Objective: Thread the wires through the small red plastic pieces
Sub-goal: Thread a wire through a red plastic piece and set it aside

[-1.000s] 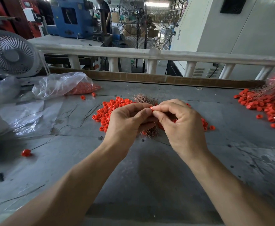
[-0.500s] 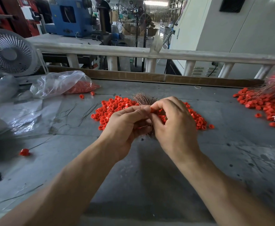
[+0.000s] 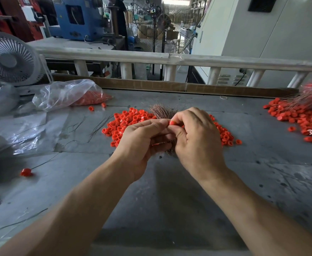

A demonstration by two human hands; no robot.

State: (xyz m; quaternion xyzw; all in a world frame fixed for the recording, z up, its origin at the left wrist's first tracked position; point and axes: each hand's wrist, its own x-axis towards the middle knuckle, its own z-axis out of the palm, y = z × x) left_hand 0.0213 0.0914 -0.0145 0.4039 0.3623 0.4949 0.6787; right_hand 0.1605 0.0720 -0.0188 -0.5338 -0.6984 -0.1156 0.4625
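Both my forearms reach in from the lower edge and meet above the middle of the counter (image 3: 170, 200). My right hand (image 3: 197, 143) is raised, back toward the camera, fingers curled; its thumb and forefinger pinch one red plastic piece (image 3: 171, 123) at the point where the two hands touch. My left hand (image 3: 142, 143) sits just beside it, knuckles up, fingers curled inward, thumb and forefinger tips pressed against the same piece. It appears to grip a bundle of copper wires (image 3: 159, 110), though the grip itself is hidden under the fingers.

The bundle is largely covered by both hands. Its fanned far end shows above my left knuckles and a short stub shows below the hands near the counter. Its long axis runs away from me, far end pointing toward the wooden edge strip (image 3: 188, 87). I cannot make out any single wire entering the piece, nor which way the piece's opening faces.

A heap of loose red pieces (image 3: 125, 121) lies on the counter behind and to both sides of my hands, partly hidden by them. A second heap (image 3: 299, 119), with wires lying across it, sits well apart at the right and is cut off by the frame edge. A clear plastic bag (image 3: 66, 93) holding more pieces lies at far left, near a white fan (image 3: 9, 60)
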